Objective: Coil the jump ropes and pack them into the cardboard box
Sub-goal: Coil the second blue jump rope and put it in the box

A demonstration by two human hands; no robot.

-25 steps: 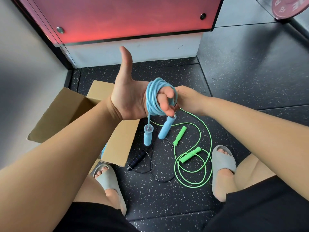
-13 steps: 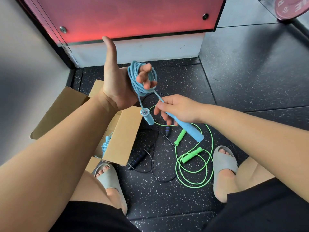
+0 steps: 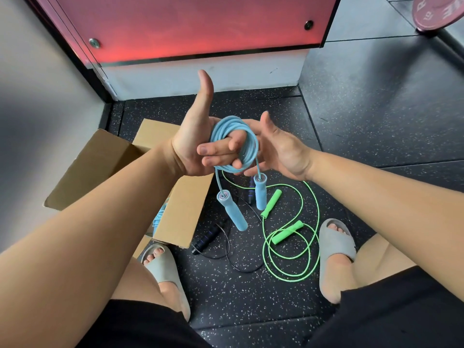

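A light blue jump rope [image 3: 249, 140] is wound in a coil around the curled fingers of my left hand [image 3: 190, 149], whose thumb points up. Both of its blue handles [image 3: 232, 213] hang free below the coil. My right hand [image 3: 282, 150] is open just right of the coil, with its fingers reaching behind and under the loops. The cardboard box [image 3: 105, 159] stands open on the floor under my left forearm, and another blue rope [image 3: 158, 218] shows inside it. A green jump rope [image 3: 291, 249] and a black jump rope [image 3: 208, 237] lie loose on the floor.
I am seated with grey slides [image 3: 335, 249] on both feet, either side of the loose ropes on the black speckled floor. A red panel and white base [image 3: 200, 71] close off the far side. A weight plate [image 3: 439, 13] sits at the top right.
My right hand has let go of the blue handle and opened beside the coil. Both handles now hang down. My left hand has come lower and more to the right with the coil.
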